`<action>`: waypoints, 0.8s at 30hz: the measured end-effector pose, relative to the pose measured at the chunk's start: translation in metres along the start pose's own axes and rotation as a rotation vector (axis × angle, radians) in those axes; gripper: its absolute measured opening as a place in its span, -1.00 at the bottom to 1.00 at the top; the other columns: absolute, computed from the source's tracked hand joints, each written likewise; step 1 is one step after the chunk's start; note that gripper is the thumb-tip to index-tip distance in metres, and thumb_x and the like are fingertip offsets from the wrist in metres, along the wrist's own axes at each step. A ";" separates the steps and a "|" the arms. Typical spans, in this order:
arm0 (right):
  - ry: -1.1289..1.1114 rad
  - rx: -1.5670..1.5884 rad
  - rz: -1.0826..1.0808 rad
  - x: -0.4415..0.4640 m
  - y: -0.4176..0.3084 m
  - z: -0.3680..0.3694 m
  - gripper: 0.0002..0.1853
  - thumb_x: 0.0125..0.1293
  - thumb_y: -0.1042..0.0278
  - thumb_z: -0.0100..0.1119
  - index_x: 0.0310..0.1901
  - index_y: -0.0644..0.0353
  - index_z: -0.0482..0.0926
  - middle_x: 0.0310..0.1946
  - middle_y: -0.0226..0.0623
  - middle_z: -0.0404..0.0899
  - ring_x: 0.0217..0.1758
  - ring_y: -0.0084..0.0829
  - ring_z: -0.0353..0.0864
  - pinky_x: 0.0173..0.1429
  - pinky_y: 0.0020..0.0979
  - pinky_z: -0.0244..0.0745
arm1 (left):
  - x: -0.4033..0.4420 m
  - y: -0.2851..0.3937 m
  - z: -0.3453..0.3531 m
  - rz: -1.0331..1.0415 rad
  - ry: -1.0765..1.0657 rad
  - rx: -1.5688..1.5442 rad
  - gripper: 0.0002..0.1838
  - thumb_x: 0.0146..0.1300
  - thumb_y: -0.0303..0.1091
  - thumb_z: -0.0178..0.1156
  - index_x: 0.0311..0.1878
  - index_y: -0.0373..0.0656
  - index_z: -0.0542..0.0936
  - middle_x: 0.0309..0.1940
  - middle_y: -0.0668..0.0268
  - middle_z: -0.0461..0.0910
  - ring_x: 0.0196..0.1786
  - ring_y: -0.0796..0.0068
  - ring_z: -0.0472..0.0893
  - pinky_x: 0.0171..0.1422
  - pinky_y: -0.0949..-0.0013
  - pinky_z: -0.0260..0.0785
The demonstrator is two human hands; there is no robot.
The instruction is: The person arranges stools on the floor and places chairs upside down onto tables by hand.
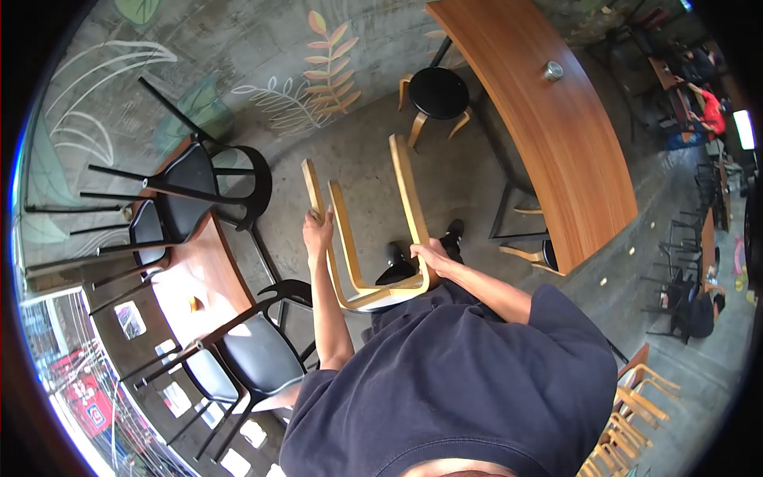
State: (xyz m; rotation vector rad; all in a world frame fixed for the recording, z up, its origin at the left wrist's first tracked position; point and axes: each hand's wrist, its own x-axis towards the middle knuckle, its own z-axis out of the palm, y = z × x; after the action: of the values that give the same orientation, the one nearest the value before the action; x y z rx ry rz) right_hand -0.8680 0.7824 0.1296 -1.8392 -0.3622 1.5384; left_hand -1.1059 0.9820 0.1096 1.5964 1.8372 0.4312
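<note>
A stool (407, 191) with pale bentwood legs is tipped over in front of my body, its legs pointing away from me. My left hand (318, 230) is closed around one leg on the left, partway along it. On the right, my right hand (431, 258) grips another leg close to its bend near the seat. Most of the seat is hidden by the leg frame and my dark shirt. My shoes (395, 262) show on the floor beyond the stool.
A long wooden table (588, 151) with a metal can (552, 71) stands right; a black-topped stool (439, 93) is beside it. Black chairs (262, 354) rest upturned on the left table (218, 262). Stacked wooden stools (628, 429) are lower right. People are in the background.
</note>
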 end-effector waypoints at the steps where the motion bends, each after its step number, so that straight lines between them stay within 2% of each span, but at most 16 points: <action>1: -0.008 -0.003 0.046 0.005 -0.008 0.013 -0.77 -0.09 0.31 0.24 -0.53 0.29 0.46 -0.64 -0.28 0.40 -0.66 -0.33 0.47 -0.62 -0.27 0.49 | 0.000 -0.023 0.023 0.108 0.029 0.064 -0.20 0.21 0.26 0.22 0.25 -0.31 0.48 0.18 -0.26 0.45 0.29 -0.21 0.42 0.36 0.05 0.29; 2: -0.021 -0.011 0.096 0.011 -0.013 0.022 -0.76 -0.12 0.31 0.25 -0.54 0.29 0.44 -0.65 -0.29 0.38 -0.64 -0.33 0.48 -0.61 -0.26 0.49 | -0.013 -0.041 0.041 0.209 0.060 0.126 -0.16 0.23 0.30 0.17 0.27 -0.31 0.47 0.25 -0.30 0.38 0.35 -0.28 0.35 0.41 0.02 0.25; 4: 0.025 -0.002 0.068 0.032 -0.016 0.039 -0.78 -0.15 0.33 0.24 -0.60 0.27 0.42 -0.66 -0.28 0.37 -0.62 -0.32 0.47 -0.61 -0.24 0.48 | -0.068 -0.024 0.036 0.404 0.027 0.487 -0.14 0.23 0.40 0.07 0.24 -0.27 0.53 0.31 -0.28 0.32 0.39 -0.35 0.27 0.43 0.02 0.22; 6: 0.078 -0.012 0.073 0.054 -0.016 0.045 -0.78 -0.18 0.35 0.25 -0.65 0.25 0.41 -0.67 -0.28 0.35 -0.60 -0.34 0.46 -0.60 -0.22 0.50 | -0.096 -0.037 0.044 0.368 -0.451 0.287 -0.15 0.22 0.47 -0.01 0.17 -0.16 0.62 0.27 -0.23 0.40 0.39 -0.25 0.31 0.42 0.04 0.24; 8: 0.132 -0.046 0.022 0.099 0.008 0.041 -0.79 -0.31 0.33 0.25 -0.65 0.29 0.48 -0.53 -0.17 0.52 -0.37 -0.22 0.59 -0.39 -0.26 0.47 | -0.132 -0.032 0.046 0.032 -0.899 0.233 -0.23 0.23 0.45 0.01 0.06 -0.08 0.68 0.13 -0.14 0.54 0.26 -0.14 0.48 0.35 0.07 0.33; 9: 0.143 -0.143 0.047 0.106 0.008 0.035 -0.77 -0.34 0.30 0.28 -0.68 0.28 0.49 -0.41 -0.09 0.57 -0.20 -0.19 0.60 -0.26 -0.26 0.46 | -0.153 -0.030 0.049 0.278 -0.749 0.234 -0.34 0.22 0.35 0.11 -0.01 -0.10 0.69 0.03 -0.09 0.59 0.15 -0.11 0.55 0.25 0.06 0.39; 10: 0.116 -0.170 0.101 0.114 0.009 0.030 -0.75 -0.34 0.26 0.30 -0.69 0.28 0.51 -0.32 -0.04 0.58 -0.14 -0.21 0.60 -0.22 -0.26 0.48 | -0.163 -0.034 0.052 0.521 -0.592 0.231 -0.44 0.22 0.24 0.20 -0.09 -0.12 0.69 -0.07 -0.04 0.64 0.04 -0.08 0.62 0.15 0.04 0.45; 11: 0.120 -0.158 0.083 0.120 0.015 0.027 -0.75 -0.33 0.26 0.30 -0.68 0.28 0.52 -0.32 -0.04 0.59 -0.14 -0.21 0.61 -0.21 -0.26 0.49 | -0.155 -0.038 0.059 0.539 -0.594 0.236 -0.44 0.22 0.24 0.20 -0.09 -0.12 0.69 -0.07 -0.04 0.64 0.04 -0.08 0.62 0.15 0.04 0.45; 13: 0.134 -0.139 0.067 0.118 0.018 0.025 -0.75 -0.32 0.26 0.31 -0.66 0.28 0.53 -0.32 -0.05 0.60 -0.14 -0.21 0.62 -0.21 -0.26 0.49 | -0.141 -0.057 0.086 0.690 -0.620 0.146 -0.65 0.08 -0.09 0.40 -0.20 -0.14 0.65 -0.20 0.07 0.63 -0.12 -0.02 0.64 -0.03 0.06 0.47; 14: 0.188 -0.190 0.054 0.116 0.018 0.023 -0.74 -0.30 0.25 0.31 -0.61 0.29 0.54 -0.32 -0.04 0.60 -0.13 -0.19 0.62 -0.19 -0.25 0.51 | -0.138 -0.060 0.090 0.702 -0.624 0.146 -0.65 0.08 -0.09 0.40 -0.20 -0.14 0.65 -0.20 0.07 0.63 -0.12 -0.02 0.64 -0.03 0.06 0.47; 15: 0.244 -0.246 0.037 0.113 0.014 0.018 -0.73 -0.27 0.25 0.30 -0.56 0.29 0.56 -0.32 -0.04 0.61 -0.13 -0.17 0.63 -0.18 -0.24 0.52 | -0.134 -0.052 0.089 0.702 -0.665 0.164 -0.69 0.01 -0.19 0.42 -0.24 -0.15 0.62 -0.25 0.10 0.62 -0.14 -0.01 0.64 -0.08 0.06 0.46; 16: 0.268 -0.232 0.036 0.101 0.009 0.011 -0.57 -0.20 0.13 0.40 -0.39 0.35 0.59 -0.25 -0.01 0.62 -0.05 -0.14 0.62 -0.08 -0.22 0.54 | -0.130 -0.045 0.092 0.704 -0.705 0.178 -0.71 -0.05 -0.28 0.44 -0.27 -0.15 0.60 -0.29 0.14 0.60 -0.16 0.01 0.63 -0.12 0.05 0.45; 18: 0.089 -0.016 0.009 0.083 -0.003 -0.012 -0.28 -0.07 -0.10 0.42 -0.06 0.43 0.54 -0.14 0.06 0.62 0.07 -0.12 0.59 0.13 -0.22 0.50 | -0.122 -0.027 0.096 0.781 -0.737 0.159 -0.68 -0.02 -0.20 0.45 -0.26 -0.15 0.61 -0.33 0.12 0.63 -0.16 0.02 0.64 -0.12 0.06 0.45; 20: 0.539 -0.095 -0.220 0.063 -0.003 -0.026 -0.02 0.04 -0.29 0.35 0.25 0.45 0.32 -0.04 0.06 0.61 0.14 -0.11 0.56 0.30 -0.21 0.40 | -0.120 0.002 0.090 0.673 -0.748 0.161 -0.63 -0.03 -0.13 0.47 -0.26 -0.16 0.62 -0.39 0.10 0.65 -0.20 0.00 0.65 -0.12 0.07 0.46; 21: 0.560 -0.178 -0.146 0.067 0.011 -0.061 0.10 0.08 -0.35 0.31 0.39 0.41 0.13 0.01 0.05 0.60 0.14 -0.10 0.57 0.35 -0.20 0.35 | -0.107 0.033 0.093 0.653 -0.738 0.235 -0.59 -0.02 -0.05 0.46 -0.20 -0.13 0.66 -0.31 0.07 0.69 -0.15 0.00 0.67 -0.05 0.08 0.50; 24: 0.417 -0.157 -0.025 0.037 0.031 -0.097 0.10 0.03 -0.23 0.45 0.41 0.38 0.14 0.09 0.03 0.58 0.16 -0.21 0.57 0.27 -0.29 0.43 | -0.082 0.066 0.107 0.674 -0.669 0.206 -0.54 -0.01 0.01 0.45 -0.15 -0.13 0.69 -0.29 0.05 0.70 -0.14 0.03 0.68 -0.01 0.09 0.50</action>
State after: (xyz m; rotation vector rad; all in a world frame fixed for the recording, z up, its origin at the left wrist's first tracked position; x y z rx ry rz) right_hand -0.7736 0.7504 0.0860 -2.2067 -0.3122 1.0951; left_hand -0.9826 0.8976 0.0944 2.1535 0.8439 -0.0340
